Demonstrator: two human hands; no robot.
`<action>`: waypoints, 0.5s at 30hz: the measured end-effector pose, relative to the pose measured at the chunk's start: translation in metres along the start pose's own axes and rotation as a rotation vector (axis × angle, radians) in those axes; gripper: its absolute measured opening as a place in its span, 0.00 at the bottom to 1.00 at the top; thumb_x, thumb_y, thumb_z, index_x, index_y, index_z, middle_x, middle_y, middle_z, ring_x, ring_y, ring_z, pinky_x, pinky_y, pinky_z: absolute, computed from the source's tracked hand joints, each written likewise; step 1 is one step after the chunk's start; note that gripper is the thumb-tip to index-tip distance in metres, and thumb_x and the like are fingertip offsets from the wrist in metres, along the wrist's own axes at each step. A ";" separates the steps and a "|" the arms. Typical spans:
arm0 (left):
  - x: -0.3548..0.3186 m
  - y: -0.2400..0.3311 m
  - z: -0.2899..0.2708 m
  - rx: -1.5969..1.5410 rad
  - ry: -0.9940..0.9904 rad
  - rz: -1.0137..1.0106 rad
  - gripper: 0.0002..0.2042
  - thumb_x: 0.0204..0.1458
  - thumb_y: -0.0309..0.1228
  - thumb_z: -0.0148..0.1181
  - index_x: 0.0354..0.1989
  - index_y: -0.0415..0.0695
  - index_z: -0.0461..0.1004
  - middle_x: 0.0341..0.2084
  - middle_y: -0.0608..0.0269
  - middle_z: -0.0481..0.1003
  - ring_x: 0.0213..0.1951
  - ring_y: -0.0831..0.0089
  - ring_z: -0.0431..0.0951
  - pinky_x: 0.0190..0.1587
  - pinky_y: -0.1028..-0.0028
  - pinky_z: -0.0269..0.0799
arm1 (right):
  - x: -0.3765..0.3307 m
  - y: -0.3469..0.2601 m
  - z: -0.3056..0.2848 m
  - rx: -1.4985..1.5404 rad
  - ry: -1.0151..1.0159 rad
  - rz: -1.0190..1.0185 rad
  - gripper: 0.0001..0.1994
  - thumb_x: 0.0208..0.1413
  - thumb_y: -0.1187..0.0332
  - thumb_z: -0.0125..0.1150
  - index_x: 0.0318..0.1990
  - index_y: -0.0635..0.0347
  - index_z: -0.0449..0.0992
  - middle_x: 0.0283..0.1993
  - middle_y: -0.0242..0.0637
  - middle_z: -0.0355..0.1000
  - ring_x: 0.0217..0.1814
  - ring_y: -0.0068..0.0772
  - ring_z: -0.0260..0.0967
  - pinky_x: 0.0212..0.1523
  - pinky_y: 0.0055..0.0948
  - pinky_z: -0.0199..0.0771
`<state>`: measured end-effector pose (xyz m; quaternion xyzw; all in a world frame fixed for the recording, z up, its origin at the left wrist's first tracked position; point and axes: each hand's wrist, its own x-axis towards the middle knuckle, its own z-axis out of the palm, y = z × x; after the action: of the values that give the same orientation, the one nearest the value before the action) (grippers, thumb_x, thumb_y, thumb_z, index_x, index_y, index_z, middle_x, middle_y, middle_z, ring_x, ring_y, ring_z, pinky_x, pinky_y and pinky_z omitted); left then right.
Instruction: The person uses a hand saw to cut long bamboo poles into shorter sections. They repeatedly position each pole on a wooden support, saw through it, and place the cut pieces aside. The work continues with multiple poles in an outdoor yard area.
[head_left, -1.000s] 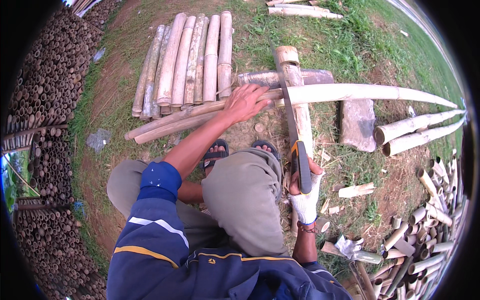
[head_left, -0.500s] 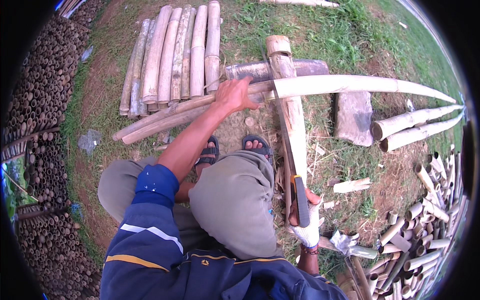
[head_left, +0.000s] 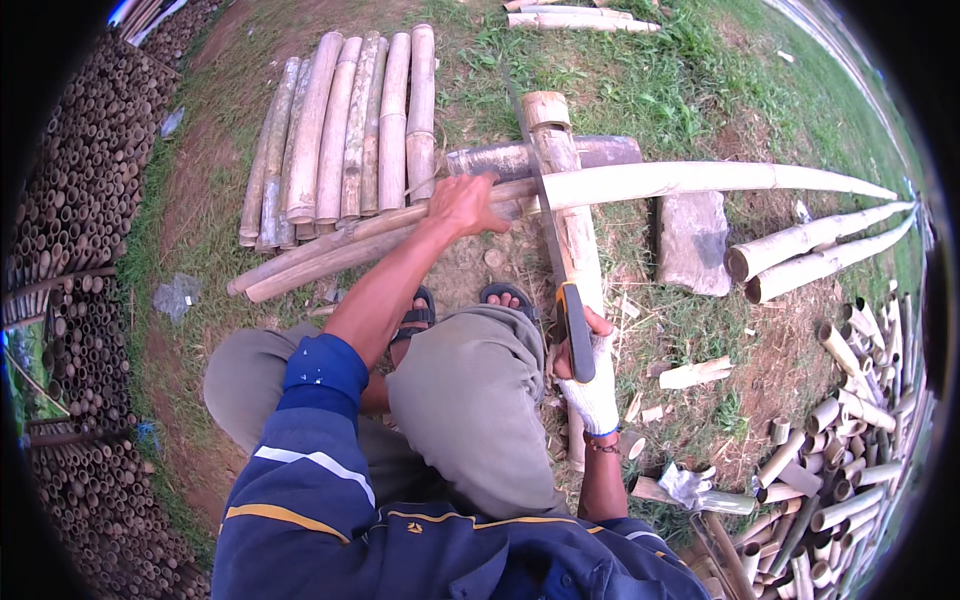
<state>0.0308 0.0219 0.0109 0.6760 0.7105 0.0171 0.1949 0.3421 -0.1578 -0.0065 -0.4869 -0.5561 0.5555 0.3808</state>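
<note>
A seated person's left hand (head_left: 465, 207) clasps a long bamboo pole (head_left: 670, 180), fingers over its far side and thumb along the near side, apparently to stop it rolling or sliding. The right hand (head_left: 590, 375), in a white glove (head_left: 597, 398), is closed around the dark, yellow-trimmed handle (head_left: 574, 335) of a saw (head_left: 549, 225). The pole lies across a thick bamboo support (head_left: 585, 235), which itself crosses a dark log (head_left: 490, 160), an arrangement that likely keeps the pole off the ground and leaves room beneath the blade. The pole runs directly under the left hand, with the blade crossing it just to that hand's right; the gloved hand sits nearer the body, below the crossing. Whether the teeth have bitten in is too small to tell.
</note>
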 end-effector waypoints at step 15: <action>-0.004 0.008 -0.005 -0.021 0.010 -0.009 0.48 0.38 0.53 0.83 0.70 0.45 0.77 0.42 0.42 0.88 0.48 0.48 0.89 0.60 0.54 0.83 | -0.018 -0.013 -0.017 0.156 0.017 0.052 0.34 0.63 0.80 0.63 0.77 0.62 0.61 0.65 0.35 0.69 0.57 0.21 0.71 0.58 0.22 0.74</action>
<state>0.0367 0.0201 0.0183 0.6706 0.7142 0.0270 0.1985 0.3611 -0.1698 0.0101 -0.4745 -0.4952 0.6028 0.4078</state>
